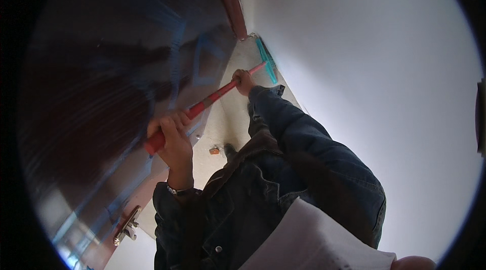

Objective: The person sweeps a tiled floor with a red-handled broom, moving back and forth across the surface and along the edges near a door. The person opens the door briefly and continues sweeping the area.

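Both hands grip one long red handle (219, 93) that slants across the view. My left hand (175, 141) is wrapped around its upper end, close to the dark red door. Further down the shaft, my right hand (243, 82) holds it near the lower end. The handle runs to a narrow teal broom or brush head (268, 61), which is on the floor against the foot of the white wall. Its dark underside faces the wall; whether these are bristles I cannot tell.
A glossy dark red door (114, 91) with bluish streaks stands at my left, its metal lever handle (129, 226) low in view. A red frame post (232, 4) meets the white wall (364, 80). On the grey floor (231, 112) lies a small orange-brown block (214, 151) beside my shoe (229, 151).
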Tool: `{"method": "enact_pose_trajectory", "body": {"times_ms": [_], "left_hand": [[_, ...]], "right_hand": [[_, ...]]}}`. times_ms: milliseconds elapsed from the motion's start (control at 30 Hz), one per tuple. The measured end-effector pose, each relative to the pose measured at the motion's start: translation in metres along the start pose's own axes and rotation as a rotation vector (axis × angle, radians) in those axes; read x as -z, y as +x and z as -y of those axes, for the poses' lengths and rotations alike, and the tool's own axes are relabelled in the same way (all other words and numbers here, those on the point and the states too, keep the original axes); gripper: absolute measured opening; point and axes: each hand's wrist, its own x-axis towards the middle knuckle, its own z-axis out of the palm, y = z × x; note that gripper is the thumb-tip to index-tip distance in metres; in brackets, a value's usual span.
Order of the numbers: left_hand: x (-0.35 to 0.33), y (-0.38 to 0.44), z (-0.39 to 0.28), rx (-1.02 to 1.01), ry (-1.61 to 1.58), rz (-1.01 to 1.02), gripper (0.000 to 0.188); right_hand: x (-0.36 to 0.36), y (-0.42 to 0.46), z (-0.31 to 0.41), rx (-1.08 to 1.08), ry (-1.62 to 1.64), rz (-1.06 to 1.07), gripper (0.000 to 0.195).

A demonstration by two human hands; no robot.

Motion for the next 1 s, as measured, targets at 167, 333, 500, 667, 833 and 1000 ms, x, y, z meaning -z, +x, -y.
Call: {"method": "enact_pose_trajectory", "body": {"times_ms": [167,333,500,667,833,1000], "left_hand": [[-0.019,0.072,0.021,-0.023,0.03,-0.068,0.015],[-0.026,0.113,0.029,-0.056,0.114,-0.133,0.017],[-0.039,0.107,0.032,-0.095,0.16,-0.176,0.019],[-0.056,0.098,0.006,-0.119,0.236,-0.219,0.021],[-0.056,0.082,-0.02,-0.257,0.229,-0.001,0.022],[-0.063,0.107,0.019,-0.166,0.17,0.245,0.014]], "right_hand": [[0.007,0.069,0.014,-0.134,-0.101,-0.112,0.007],[-0.001,0.096,0.02,-0.203,-0.152,0.057,0.017],[0.009,0.101,0.011,-0.212,-0.164,0.272,0.023],[0.03,0.081,0.026,-0.129,-0.117,0.575,0.027],[0.048,0.052,0.038,-0.113,-0.177,0.388,0.019],[0.041,0.073,0.008,-0.142,-0.156,0.085,0.019]]}}
